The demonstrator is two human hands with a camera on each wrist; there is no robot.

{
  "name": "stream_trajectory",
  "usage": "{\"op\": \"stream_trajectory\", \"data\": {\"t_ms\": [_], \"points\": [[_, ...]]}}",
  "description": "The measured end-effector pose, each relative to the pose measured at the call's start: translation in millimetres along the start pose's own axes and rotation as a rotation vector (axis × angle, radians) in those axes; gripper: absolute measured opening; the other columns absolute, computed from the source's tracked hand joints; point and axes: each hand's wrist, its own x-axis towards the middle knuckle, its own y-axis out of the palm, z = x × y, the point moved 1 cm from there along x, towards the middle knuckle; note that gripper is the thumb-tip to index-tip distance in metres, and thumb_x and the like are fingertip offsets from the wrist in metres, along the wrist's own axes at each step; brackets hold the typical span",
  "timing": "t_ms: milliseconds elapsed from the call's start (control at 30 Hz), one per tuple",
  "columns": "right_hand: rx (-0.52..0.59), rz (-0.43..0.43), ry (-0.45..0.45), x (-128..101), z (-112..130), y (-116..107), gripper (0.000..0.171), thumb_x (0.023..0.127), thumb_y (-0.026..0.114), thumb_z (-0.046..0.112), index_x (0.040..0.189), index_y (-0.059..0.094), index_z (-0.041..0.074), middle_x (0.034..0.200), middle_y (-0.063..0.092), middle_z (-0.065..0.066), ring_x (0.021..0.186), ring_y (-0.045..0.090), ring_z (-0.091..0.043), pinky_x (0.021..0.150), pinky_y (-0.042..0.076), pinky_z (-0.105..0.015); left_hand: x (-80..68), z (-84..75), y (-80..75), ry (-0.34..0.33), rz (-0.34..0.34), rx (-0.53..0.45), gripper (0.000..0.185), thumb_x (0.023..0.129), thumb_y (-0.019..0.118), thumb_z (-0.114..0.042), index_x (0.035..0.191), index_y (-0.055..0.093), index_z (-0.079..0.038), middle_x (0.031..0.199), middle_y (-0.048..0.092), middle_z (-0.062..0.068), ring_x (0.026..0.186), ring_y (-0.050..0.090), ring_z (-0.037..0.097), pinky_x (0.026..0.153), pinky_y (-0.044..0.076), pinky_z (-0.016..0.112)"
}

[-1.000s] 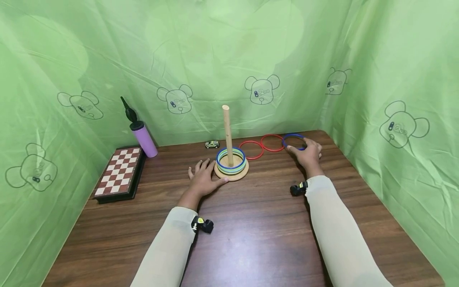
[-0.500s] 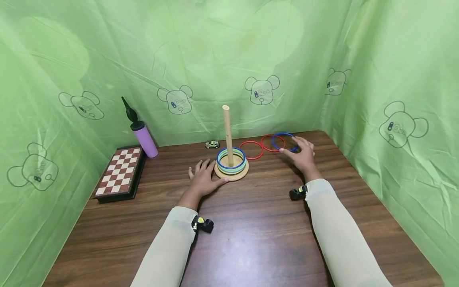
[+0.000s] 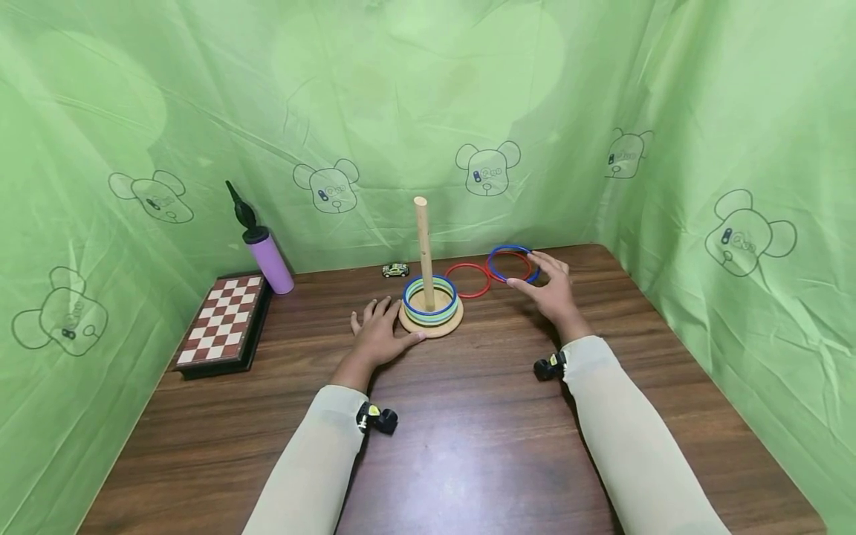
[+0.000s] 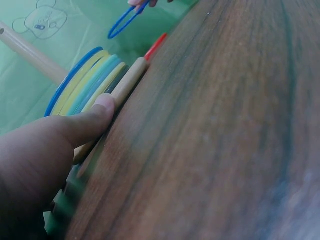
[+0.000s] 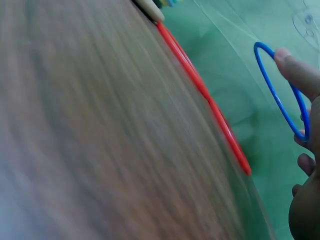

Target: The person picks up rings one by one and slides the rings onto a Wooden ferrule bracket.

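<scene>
In the head view a wooden ring-toss stand has a round base (image 3: 444, 331) and an upright peg (image 3: 425, 241). Several coloured rings (image 3: 431, 320) lie stacked around the peg, a blue one uppermost. My left hand (image 3: 380, 339) is at the base's left front, its thumb pressing the rim and its other fingers spread beside it. My right hand (image 3: 551, 295) pinches another blue ring (image 3: 511, 247) between thumb and fingers. The right wrist view shows this ring raised and tilted. Two red rings (image 3: 469, 296) lie flat right of the stand, the farther one partly overlapped by the blue ring.
A small toy car (image 3: 396, 270) stands behind the stand. On the left, a purple hand pump (image 3: 273, 264) leans near a checkered board box (image 3: 223, 321). Green curtain (image 3: 401, 96) encloses the back and sides of the brown wooden table (image 3: 461, 446).
My right hand has moved left with the blue ring, carrying it from the right of the red rings to above the farther red one. My left hand stays at the base.
</scene>
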Motion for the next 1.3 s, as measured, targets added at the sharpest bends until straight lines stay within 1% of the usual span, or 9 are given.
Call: {"op": "stream_trajectory", "data": {"t_ms": [67,167,467,800,900,967,1133,1200,1300], "points": [[0.029,-0.012,-0.021,0.9,5.5,3.9,0.079,0.083,0.099,0.026,0.15,0.065,0.003,0.164,0.056,-0.015,0.154,0.037,-0.037,0.129,0.029,-0.059,0.1,0.5,0.3,-0.001,-0.003,-0.001,0.104,0.089,0.067,-0.083,0.172,0.038,-0.028,0.18,0.03,0.013,0.169,0.016,0.042,0.128,0.001,0.081],[0.065,-0.026,-0.039,1.8,14.6,8.6,0.077,0.082,0.099,0.024,0.149,0.066,0.002,0.162,0.059,-0.016,0.152,0.04,-0.037,0.128,0.031,-0.056,0.5,0.8,0.9,0.0,-0.003,-0.002,0.104,0.089,0.067,-0.084,0.172,0.038,-0.028,0.18,0.03,0.013,0.169,0.016,0.042,0.128,0.001,0.081],[0.115,-0.053,-0.084,2.4,56.0,15.2,0.073,0.084,0.098,0.026,0.146,0.069,0.003,0.159,0.063,-0.011,0.148,0.046,-0.032,0.124,0.037,-0.052,0.6,0.3,0.5,0.002,-0.007,-0.009,0.106,0.088,0.067,-0.085,0.172,0.036,-0.027,0.18,0.03,0.012,0.169,0.016,0.041,0.128,0.0,0.081],[0.215,-0.131,-0.077,-6.4,100.3,18.0,0.068,0.086,0.096,0.022,0.144,0.069,-0.001,0.157,0.064,-0.013,0.149,0.046,-0.03,0.127,0.038,-0.055,-0.9,-0.5,-0.1,-0.003,0.001,-0.005,0.106,0.089,0.067,-0.084,0.173,0.036,-0.026,0.18,0.029,0.012,0.169,0.015,0.041,0.128,0.0,0.081],[0.218,-0.144,-0.091,-7.9,111.2,19.7,0.066,0.086,0.096,0.021,0.143,0.07,0.001,0.156,0.065,-0.012,0.148,0.047,-0.029,0.125,0.038,-0.054,-0.9,0.4,0.1,-0.001,-0.006,-0.004,0.106,0.089,0.068,-0.083,0.172,0.036,-0.026,0.18,0.03,0.012,0.169,0.016,0.041,0.128,0.0,0.081],[0.224,-0.156,-0.108,-7.8,119.7,21.8,0.065,0.085,0.097,0.018,0.142,0.072,0.001,0.155,0.066,-0.013,0.147,0.048,-0.03,0.123,0.039,-0.055,-1.3,0.7,-0.8,0.001,-0.013,-0.008,0.105,0.089,0.069,-0.083,0.172,0.037,-0.026,0.18,0.031,0.013,0.169,0.017,0.042,0.128,0.001,0.081],[0.238,-0.177,-0.169,-3.2,143.3,22.0,0.064,0.081,0.099,0.012,0.139,0.074,0.001,0.152,0.068,-0.013,0.146,0.05,-0.029,0.117,0.04,-0.048,-0.7,0.8,-1.8,0.005,-0.012,-0.004,0.105,0.089,0.068,-0.084,0.172,0.037,-0.027,0.18,0.03,0.013,0.169,0.017,0.043,0.128,0.002,0.082],[0.228,-0.171,-0.187,-0.8,153.3,18.8,0.064,0.081,0.099,0.014,0.139,0.074,0.003,0.153,0.068,-0.01,0.147,0.05,-0.027,0.114,0.04,-0.042,-0.2,0.7,-1.2,0.007,-0.009,-0.002,0.105,0.089,0.067,-0.084,0.172,0.037,-0.027,0.18,0.03,0.013,0.169,0.017,0.043,0.128,0.002,0.082],[0.211,-0.152,-0.204,3.4,168.2,15.0,0.066,0.082,0.098,0.016,0.142,0.073,0.004,0.156,0.066,-0.008,0.147,0.048,-0.024,0.111,0.04,-0.042,0.0,0.2,-0.1,0.012,-0.015,-0.003,0.105,0.088,0.068,-0.084,0.172,0.038,-0.026,0.179,0.032,0.014,0.168,0.018,0.043,0.128,0.003,0.082]]}}
